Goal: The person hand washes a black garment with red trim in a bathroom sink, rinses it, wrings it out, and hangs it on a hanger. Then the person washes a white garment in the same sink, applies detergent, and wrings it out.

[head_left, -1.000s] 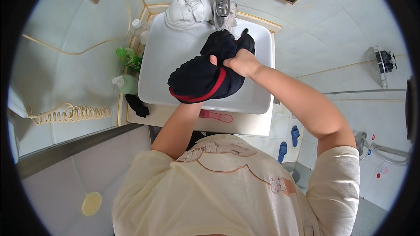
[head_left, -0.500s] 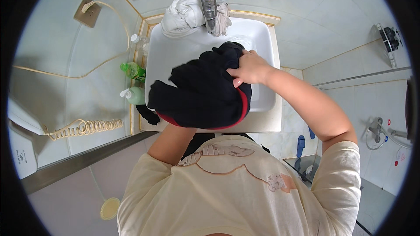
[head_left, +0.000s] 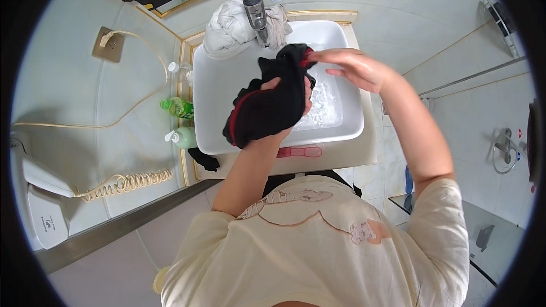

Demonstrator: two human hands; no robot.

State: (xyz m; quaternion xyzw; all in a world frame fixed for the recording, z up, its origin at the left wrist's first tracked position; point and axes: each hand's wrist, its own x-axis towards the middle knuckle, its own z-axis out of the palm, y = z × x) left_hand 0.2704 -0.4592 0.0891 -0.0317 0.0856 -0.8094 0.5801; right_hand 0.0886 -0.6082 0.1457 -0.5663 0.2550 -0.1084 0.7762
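Note:
A bunched black cloth garment with red trim (head_left: 264, 111) hangs over the white washbasin (head_left: 354, 132). My left hand (head_left: 307, 95) grips it from within its folds; only part of the fingers shows and the rest is covered by the fabric. At the garment's far right end is my right hand (head_left: 361, 69), open and wet-looking, fingers stretched toward the red trim and thumb apart. Whether those fingertips touch the cloth I cannot tell. Under it, rippling water (head_left: 324, 105) stands in the right part of the basin.
Behind the basin rises a faucet (head_left: 255, 14), between a white cloth bundle (head_left: 228, 29) and a beige cloth (head_left: 277, 25). Along the left stand a green bottle (head_left: 178, 108) and a pump bottle (head_left: 184, 137), near a small black cloth (head_left: 203, 160). A pink brush (head_left: 304, 152) lies on the front ledge.
The garment has gathered into a narrower bundle and tilted up to the right. My right hand has let go of its grip and spread open. Water and the pink brush have come into sight.

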